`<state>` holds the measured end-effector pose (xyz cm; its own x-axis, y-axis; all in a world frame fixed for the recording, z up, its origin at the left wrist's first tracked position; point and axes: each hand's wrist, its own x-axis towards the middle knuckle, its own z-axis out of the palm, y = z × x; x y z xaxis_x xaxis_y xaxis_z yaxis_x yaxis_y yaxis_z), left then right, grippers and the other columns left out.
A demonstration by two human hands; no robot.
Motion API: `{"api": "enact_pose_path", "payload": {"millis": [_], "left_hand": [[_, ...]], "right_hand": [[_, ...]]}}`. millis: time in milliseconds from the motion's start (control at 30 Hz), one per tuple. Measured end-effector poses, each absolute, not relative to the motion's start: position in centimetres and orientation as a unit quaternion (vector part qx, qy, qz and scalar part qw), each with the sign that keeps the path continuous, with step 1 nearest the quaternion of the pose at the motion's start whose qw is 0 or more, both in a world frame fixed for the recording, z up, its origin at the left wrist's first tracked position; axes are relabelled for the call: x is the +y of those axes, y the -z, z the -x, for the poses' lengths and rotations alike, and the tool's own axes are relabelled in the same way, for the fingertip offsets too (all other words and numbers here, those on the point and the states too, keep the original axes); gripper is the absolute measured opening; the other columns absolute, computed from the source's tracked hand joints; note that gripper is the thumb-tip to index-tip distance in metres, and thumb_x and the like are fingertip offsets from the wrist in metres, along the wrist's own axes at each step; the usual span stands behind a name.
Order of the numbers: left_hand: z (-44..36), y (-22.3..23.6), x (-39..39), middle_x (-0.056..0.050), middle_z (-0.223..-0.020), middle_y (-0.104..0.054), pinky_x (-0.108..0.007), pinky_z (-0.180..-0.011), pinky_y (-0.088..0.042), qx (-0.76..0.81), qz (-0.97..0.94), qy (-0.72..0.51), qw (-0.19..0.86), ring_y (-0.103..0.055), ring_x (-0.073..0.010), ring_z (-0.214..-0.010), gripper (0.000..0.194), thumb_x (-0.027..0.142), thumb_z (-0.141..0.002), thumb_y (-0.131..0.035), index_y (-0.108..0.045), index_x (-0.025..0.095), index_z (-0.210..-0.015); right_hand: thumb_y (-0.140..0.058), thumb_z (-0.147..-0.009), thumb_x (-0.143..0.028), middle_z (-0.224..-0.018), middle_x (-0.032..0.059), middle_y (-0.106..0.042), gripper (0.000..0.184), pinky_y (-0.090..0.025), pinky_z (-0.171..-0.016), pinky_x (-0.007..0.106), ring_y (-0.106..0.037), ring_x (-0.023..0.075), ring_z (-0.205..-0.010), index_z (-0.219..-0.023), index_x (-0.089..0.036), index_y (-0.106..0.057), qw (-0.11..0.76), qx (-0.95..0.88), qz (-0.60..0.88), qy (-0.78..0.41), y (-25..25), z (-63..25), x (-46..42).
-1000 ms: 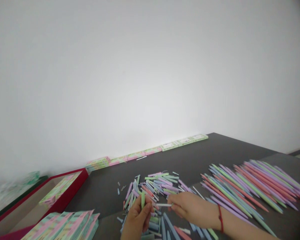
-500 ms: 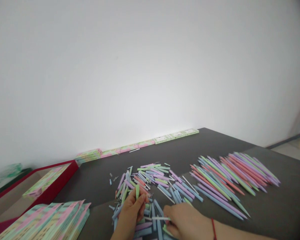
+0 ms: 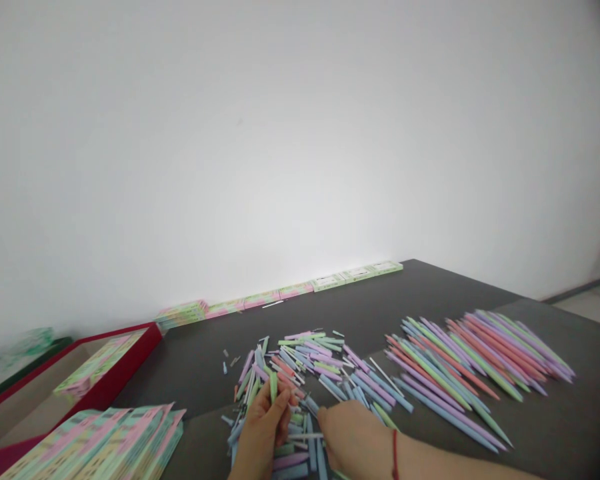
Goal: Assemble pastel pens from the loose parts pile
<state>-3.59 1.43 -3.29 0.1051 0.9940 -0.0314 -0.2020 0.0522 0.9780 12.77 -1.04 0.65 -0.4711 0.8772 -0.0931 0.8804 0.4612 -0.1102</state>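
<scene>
Green tapered stick [image 3: 273, 387], slim, held near-upright in the left hand [image 3: 263, 427], above the near edge of the loose pile. Left fingers [image 3: 281, 415] together, clamped on its lower part; upper end projects clear of them.

Right hand [image 3: 353, 435] lies low to the right of the left hand, just beside it, over the pile's near end. Right fingers [image 3: 324, 419] bunched together, tips turned down. Thin white stick [image 3: 305, 436] runs from under them toward the left hand; whether it is gripped or only touched, cannot tell. Red string bracelet [image 3: 395, 455] on right wrist.

Loose pile of pastel sticks [image 3: 300, 357]: green, lilac, blue, pink and white pieces, crossed at random, with short fragments [image 3: 225, 367] lying apart at its left edge. Both hands partly cover it.

Sorted bundle of long pastel sticks [image 3: 460, 380] to the right, well apart from the hands, lying roughly parallel with points aimed toward the lower right.

All of the above rests on a dark grey counter [image 3: 405, 283]. Lower left: overlapping stacks of pink-and-green printed cards [image 3: 95, 445], beside a red-rimmed tray [image 3: 153, 340] holding more cards. Far edge: row of flat pink and green boxes [image 3: 290, 291] set against a white wall [image 3: 280, 133], with one thin white stick [image 3: 273, 304] lying just in front.
</scene>
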Motion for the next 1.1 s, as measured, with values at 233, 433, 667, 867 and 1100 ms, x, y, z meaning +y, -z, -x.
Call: {"api": "enact_pose_path", "payload": {"millis": [233,433,667,867,1100], "left_hand": [[2.8,2.0,0.9,0.007,-0.059,-0.053,-0.011,-0.033,-0.019,0.393,-0.34,-0.571,0.635,-0.028,0.0008,-0.039,0.041,0.045,-0.058,-0.08,-0.054,0.016,-0.072],[1.6,1.1,0.3,0.007,-0.059,-0.057,-0.01,-0.03,-0.017,0.378,-0.258,-0.573,0.68,-0.027,0.002,-0.037,0.054,0.041,-0.042,-0.088,-0.052,0.016,-0.073],[0.9,0.6,-0.2,0.011,-0.052,-0.05,-0.01,-0.031,-0.016,0.364,-0.25,-0.581,0.684,-0.027,0.0018,-0.036,0.056,0.041,-0.042,-0.089,-0.047,0.018,-0.072],[0.9,0.9,-0.2,0.007,-0.059,-0.058,-0.01,-0.031,-0.018,0.37,-0.259,-0.585,0.674,-0.029,0.0021,-0.037,0.059,0.045,-0.041,-0.088,-0.048,0.017,-0.075],[1.0,1.1,0.0,0.007,-0.058,-0.06,-0.011,-0.03,-0.019,0.381,-0.272,-0.587,0.661,-0.029,0.0016,-0.035,0.06,0.048,-0.039,-0.087,-0.047,0.018,-0.074]], "right_hand": [[-0.046,-0.078,-0.019,-0.05,-0.0073,-0.043,0.01,-0.025,-0.04,0.018,-0.037,0.0076,-0.043,-0.067,-0.019,-0.047,-0.298,0.715,-0.487,0.404,-1.7,-14.4,2.5],[-0.043,-0.083,-0.026,-0.053,-0.0092,-0.046,0.013,-0.016,-0.036,0.018,-0.024,0.0049,-0.037,-0.071,-0.021,-0.039,-0.434,0.587,-0.372,0.573,-2.6,-12.1,2.7],[-0.044,-0.08,-0.012,-0.06,-0.0057,-0.053,0.01,-0.036,-0.055,0.02,-0.046,0.0083,-0.055,-0.072,-0.019,-0.045,-0.485,0.646,-0.361,0.466,-2.9,-11.9,1.7],[-0.045,-0.083,-0.016,-0.065,-0.0045,-0.053,0.008,-0.036,-0.058,0.023,-0.046,0.0109,-0.059,-0.076,-0.019,-0.047,-0.477,0.665,-0.372,0.438,-2.4,-12.1,1.8],[-0.045,-0.083,-0.017,-0.064,-0.0054,-0.049,0.011,-0.033,-0.058,0.022,-0.042,0.011,-0.06,-0.073,-0.02,-0.045,-0.46,0.693,-0.386,0.398,-2.6,-12.6,1.5]]}}
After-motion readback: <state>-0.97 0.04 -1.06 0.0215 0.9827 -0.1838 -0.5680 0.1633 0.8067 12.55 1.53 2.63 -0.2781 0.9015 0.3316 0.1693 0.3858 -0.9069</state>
